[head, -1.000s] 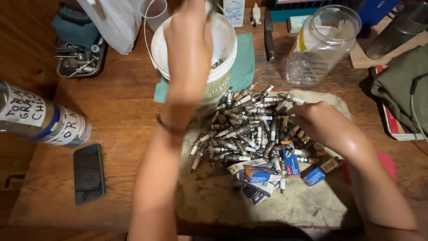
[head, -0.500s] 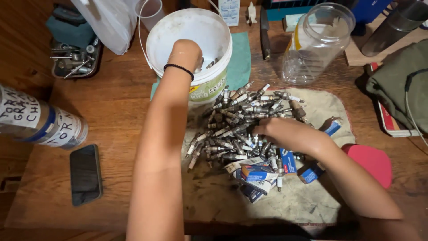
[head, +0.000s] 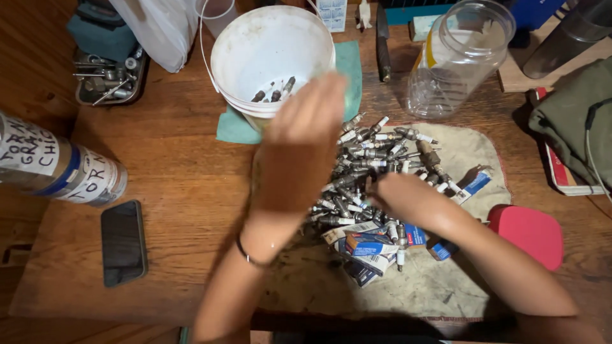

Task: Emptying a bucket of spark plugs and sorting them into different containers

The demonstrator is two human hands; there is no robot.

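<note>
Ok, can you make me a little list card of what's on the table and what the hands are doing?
Left hand: blurred, raised between bucket and pile; grip unclear
Right hand: resting on the pile
Pile: many spark plugs on a beige cloth
Bucket: white, a few plugs inside
Small boxes: blue, at the pile's near edge
Jar: clear plastic
Phone: dark, lying flat
</note>
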